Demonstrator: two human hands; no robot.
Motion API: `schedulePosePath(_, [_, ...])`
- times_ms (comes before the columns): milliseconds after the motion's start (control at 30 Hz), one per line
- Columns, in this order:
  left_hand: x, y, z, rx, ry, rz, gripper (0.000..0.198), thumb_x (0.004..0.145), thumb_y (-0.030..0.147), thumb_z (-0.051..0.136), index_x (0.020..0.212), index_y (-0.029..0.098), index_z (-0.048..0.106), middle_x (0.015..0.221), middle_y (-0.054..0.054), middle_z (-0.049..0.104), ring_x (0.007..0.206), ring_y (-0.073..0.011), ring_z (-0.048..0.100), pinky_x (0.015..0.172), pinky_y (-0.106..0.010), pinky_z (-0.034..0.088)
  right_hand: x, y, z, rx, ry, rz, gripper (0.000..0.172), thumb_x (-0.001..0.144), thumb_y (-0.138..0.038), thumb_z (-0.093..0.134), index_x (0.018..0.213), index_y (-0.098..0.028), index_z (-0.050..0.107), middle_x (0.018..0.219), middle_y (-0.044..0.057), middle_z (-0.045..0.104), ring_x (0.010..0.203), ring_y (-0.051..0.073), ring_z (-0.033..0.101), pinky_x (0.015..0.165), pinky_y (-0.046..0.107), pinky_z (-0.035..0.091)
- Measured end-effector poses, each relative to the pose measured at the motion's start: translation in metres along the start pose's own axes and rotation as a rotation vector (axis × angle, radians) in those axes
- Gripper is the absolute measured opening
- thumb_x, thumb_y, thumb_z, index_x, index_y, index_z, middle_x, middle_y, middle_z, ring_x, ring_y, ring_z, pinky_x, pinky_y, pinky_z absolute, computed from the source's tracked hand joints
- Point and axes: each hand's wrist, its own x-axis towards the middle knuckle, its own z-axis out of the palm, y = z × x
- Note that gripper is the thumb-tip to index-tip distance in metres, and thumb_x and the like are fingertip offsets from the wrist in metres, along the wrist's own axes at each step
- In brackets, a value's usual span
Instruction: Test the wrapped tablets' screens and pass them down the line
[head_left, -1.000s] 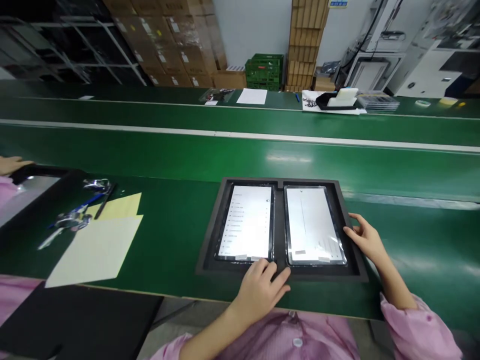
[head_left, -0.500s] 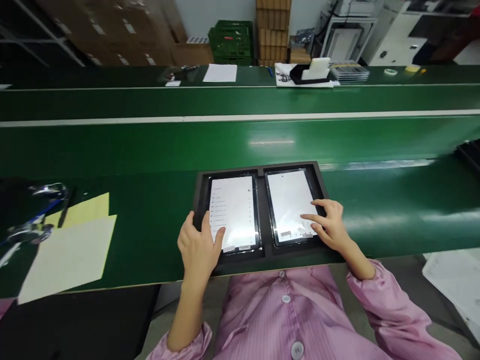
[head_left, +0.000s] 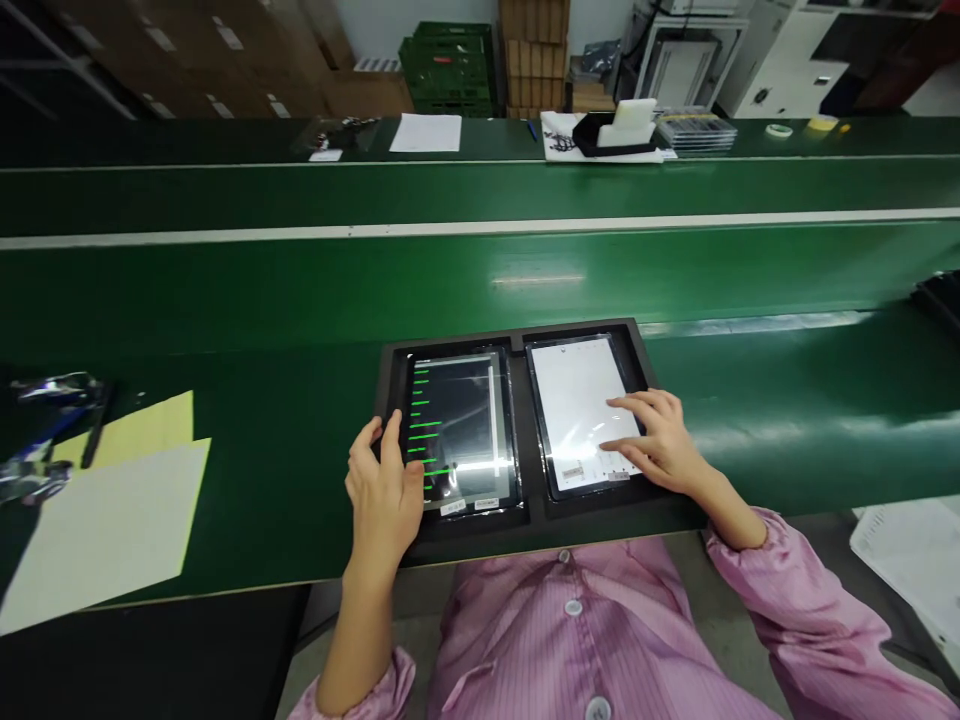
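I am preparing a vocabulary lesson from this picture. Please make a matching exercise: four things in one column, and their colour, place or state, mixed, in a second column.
1 left tablet
2 right tablet
3 paper sheets
4 plastic crates

a white screen, right hand touching it
b green, stacked at the far back
c dark screen with green bars
d pale, flat on the near bench

Pairs: 1-c, 2-a, 3-d, 4-b

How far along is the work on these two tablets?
Done: both tablets sit lit in the black tray. In hand: the left hand touches the left tablet, showing green bars on black; the right hand presses the right tablet, all white. Left, seemingly: bars on the right one.
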Motion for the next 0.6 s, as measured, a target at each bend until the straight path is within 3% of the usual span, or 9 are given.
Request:
schedulePosePath(100, [0.003,-0.006,-0.003,-0.117,0.033,-0.02,0.088,0.093,0.073,0.003,0.149,0.017,0.043,0.139,-0.018,0.048,0.13,-0.0308,0.046,0.11,-0.049,0.036,0.011,0.012,-0.006,0.023,0.055,0.069,0.051,0.105,-0.038,0.028,0.103,-0.031,0.079,0.127,0.009,0.058,0.112,0.032,0.049,0.096,0.053,0.035])
schedulePosePath(200, [-0.002,-0.003,-0.009,-0.183,0.066,0.011,0.09,0.092,0.073,0.001,0.143,0.019,0.051,0.132,-0.015,0.057,0.124,-0.0276,0.052,0.107,-0.043,0.04,0.023,0.014,-0.001,0.099,0.119,0.085,0.062,0.106,-0.044,0.018,0.101,-0.029,0.078,0.113,0.009,0.063,0.102,0.029,0.055,0.096,0.051,0.036])
schedulePosePath(333, [-0.013,0.004,-0.013,-0.172,0.113,0.071,0.087,0.095,0.069,0.003,0.123,0.019,0.068,0.112,-0.013,0.068,0.108,-0.0269,0.061,0.102,-0.043,0.044,0.029,0.008,0.015,0.126,0.09,-0.005,0.056,0.106,-0.044,0.025,0.094,-0.027,0.077,0.101,0.007,0.066,0.091,0.025,0.057,0.093,0.048,0.036])
schedulePosePath(600, [-0.012,-0.003,-0.006,-0.104,0.067,0.136,0.075,0.101,0.059,0.009,0.113,0.019,0.072,0.107,-0.012,0.072,0.103,-0.0258,0.064,0.104,-0.044,0.04,0.027,0.001,0.016,0.051,0.005,-0.017,0.053,0.106,-0.041,0.026,0.1,-0.028,0.077,0.113,0.008,0.061,0.099,0.027,0.053,0.093,0.048,0.033])
